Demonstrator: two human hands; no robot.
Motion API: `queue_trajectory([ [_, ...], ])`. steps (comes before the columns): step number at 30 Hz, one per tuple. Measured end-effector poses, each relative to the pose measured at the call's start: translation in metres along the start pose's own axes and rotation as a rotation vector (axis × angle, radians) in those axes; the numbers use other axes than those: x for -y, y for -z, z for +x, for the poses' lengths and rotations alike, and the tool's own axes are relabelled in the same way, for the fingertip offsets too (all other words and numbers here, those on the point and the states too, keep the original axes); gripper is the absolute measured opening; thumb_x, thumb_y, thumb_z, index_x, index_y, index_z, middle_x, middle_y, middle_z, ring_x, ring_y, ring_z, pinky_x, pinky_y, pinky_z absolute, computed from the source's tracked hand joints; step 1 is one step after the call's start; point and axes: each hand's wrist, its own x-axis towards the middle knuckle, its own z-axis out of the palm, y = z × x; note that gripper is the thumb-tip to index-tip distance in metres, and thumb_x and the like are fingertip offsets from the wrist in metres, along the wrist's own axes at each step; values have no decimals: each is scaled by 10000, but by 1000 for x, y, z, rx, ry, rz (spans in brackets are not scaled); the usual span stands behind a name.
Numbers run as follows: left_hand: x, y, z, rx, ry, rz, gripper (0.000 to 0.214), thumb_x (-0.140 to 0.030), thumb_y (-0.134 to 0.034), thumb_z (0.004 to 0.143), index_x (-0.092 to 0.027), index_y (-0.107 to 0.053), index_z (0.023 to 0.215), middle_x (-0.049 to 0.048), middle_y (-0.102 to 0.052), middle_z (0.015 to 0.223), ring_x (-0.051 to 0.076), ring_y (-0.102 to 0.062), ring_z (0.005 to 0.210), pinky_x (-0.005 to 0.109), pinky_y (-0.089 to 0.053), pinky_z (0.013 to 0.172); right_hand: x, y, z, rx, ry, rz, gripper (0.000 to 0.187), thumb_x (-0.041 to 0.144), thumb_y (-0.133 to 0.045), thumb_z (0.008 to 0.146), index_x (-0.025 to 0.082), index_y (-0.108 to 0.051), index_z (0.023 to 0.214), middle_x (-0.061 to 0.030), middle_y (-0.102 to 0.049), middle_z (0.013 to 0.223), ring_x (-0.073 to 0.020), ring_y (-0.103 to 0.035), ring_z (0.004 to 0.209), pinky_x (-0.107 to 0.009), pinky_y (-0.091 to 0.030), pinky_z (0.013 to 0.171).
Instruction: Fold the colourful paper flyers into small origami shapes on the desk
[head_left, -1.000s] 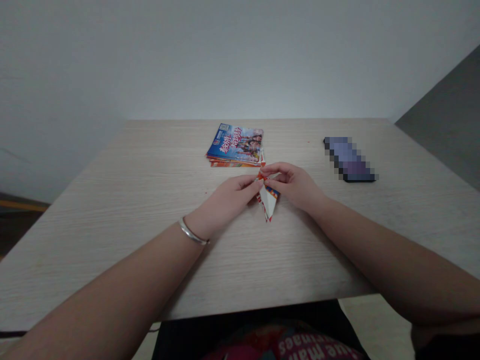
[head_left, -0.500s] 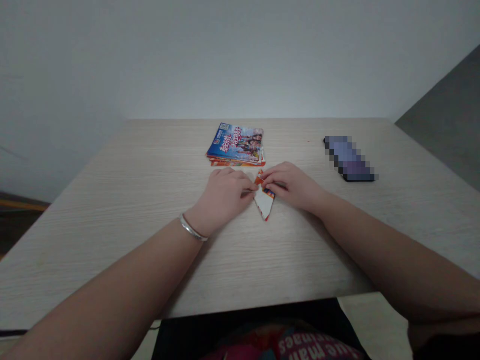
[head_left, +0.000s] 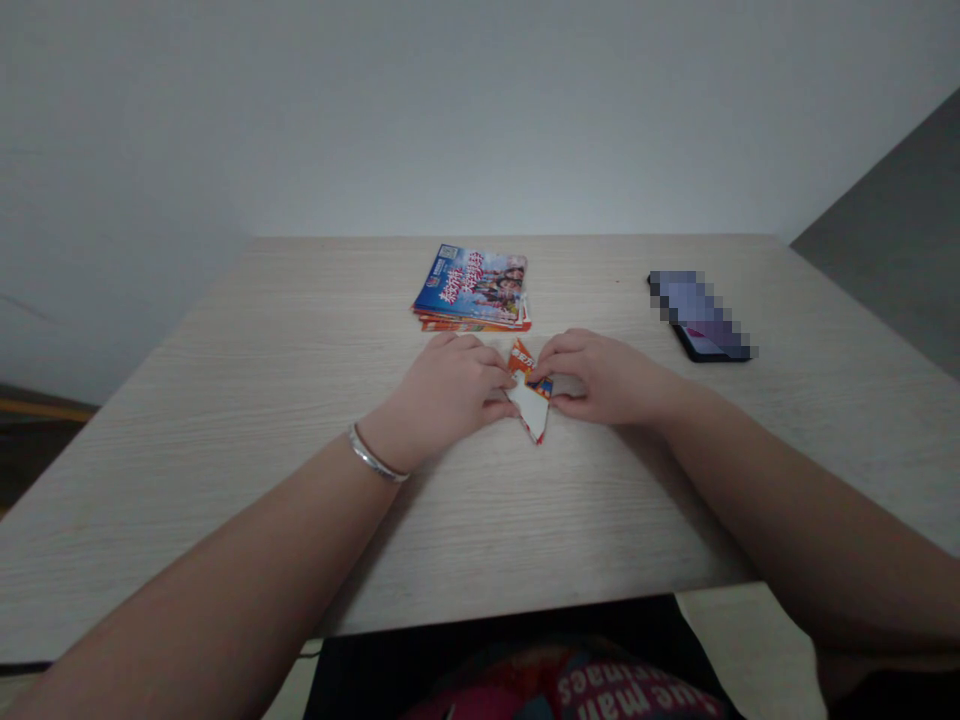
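A small folded sheet of printed paper [head_left: 533,410] lies on the table between my hands, kite-shaped, white on its near part and orange and blue on its far part. My left hand [head_left: 455,385] grips its left edge between thumb and fingers; a silver bangle circles that wrist. From the other side, my right hand [head_left: 604,378] has its thumb at the right edge and its fingertips on the blue and orange part. The fingers cover some of the paper's edges.
Just beyond my hands sits a stack of printed leaflets [head_left: 472,285] with a blue cover on top. A phone [head_left: 701,315], blurred into blocks, lies to the right. The pale wood-grain table [head_left: 247,400] meets a white wall at its far side.
My right hand has shifted slightly right, its thumb now at the paper's right edge. More of the orange far part shows. My left thumb has slid a little nearer to me.
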Motion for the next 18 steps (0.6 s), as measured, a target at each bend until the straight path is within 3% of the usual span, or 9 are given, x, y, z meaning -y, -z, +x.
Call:
queue_trajectory([
  [7, 10, -5, 0, -1, -12, -101, 277, -437, -647, 895, -218, -748, 1032, 37, -739, 1108, 234, -657, 1032, 395, -457, 936, -15, -4, -2, -15, 5, 118, 241, 271, -639, 875, 204, -749, 1079, -87, -748, 1078, -216, -660, 1011, -383, -494, 927],
  [12, 8, -2, 2, 0, -12, -143, 271, -378, -563, 958, -193, -760, 983, 47, -753, 1070, 209, -681, 1002, 364, -475, 926, -16, -5, -1, -65, 19, 118, 198, 263, -577, 916, 206, -762, 962, -63, -768, 989, -191, -675, 940, -345, -500, 880],
  [18, 4, -3, 3, -12, 63, -116, 338, -311, -448, 993, -153, -732, 900, 74, -742, 972, 195, -668, 904, 342, -482, 859, -8, -12, 5, -122, -131, 97, 157, 199, -573, 860, 188, -699, 767, -54, -726, 825, -183, -639, 807, -335, -457, 811],
])
